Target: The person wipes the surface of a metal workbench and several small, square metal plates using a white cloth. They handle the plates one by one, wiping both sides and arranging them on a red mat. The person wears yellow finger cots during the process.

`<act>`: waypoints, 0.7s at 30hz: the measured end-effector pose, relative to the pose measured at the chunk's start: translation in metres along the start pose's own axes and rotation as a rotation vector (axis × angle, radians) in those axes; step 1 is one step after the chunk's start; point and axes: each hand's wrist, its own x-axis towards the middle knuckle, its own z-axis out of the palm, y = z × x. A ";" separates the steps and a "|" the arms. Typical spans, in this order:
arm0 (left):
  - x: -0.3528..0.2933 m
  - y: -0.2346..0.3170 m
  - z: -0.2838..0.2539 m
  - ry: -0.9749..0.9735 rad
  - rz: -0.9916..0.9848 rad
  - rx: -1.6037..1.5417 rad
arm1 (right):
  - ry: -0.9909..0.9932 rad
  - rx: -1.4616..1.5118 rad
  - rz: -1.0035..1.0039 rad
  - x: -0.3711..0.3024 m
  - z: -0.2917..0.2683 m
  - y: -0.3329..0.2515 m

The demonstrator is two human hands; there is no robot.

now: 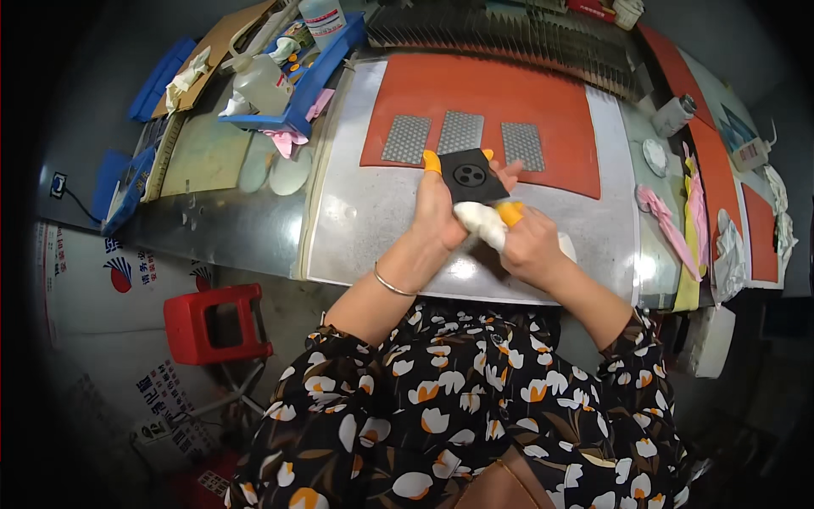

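Observation:
A thin black rectangular panel (pixel 471 176) is tilted up over the table, with a round ring and several dark circles on its face. My left hand (pixel 436 209) grips it by the edges, an orange finger cot on its thumb and on a fingertip at the top edge. In my right hand (pixel 534 248) is a bunched white cloth (pixel 483 224), right at the panel's lower edge; whether it touches is unclear. That hand also wears an orange finger cot. Beyond the panel, three grey dotted plates (pixel 407 138) lie in a row on a red mat (pixel 560 102).
A slotted rack (pixel 509 38) runs along the back. At the left, a blue tray (pixel 318 89) holds a squeeze bottle (pixel 263 83). Pink cloth (pixel 666 225), a grey bottle (pixel 674 116) and a pump bottle (pixel 752 154) sit right. A red stool (pixel 191 329) stands below left.

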 end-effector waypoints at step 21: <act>-0.025 0.009 -0.020 -0.333 0.739 1.916 | -0.012 0.057 0.344 -0.005 -0.009 0.013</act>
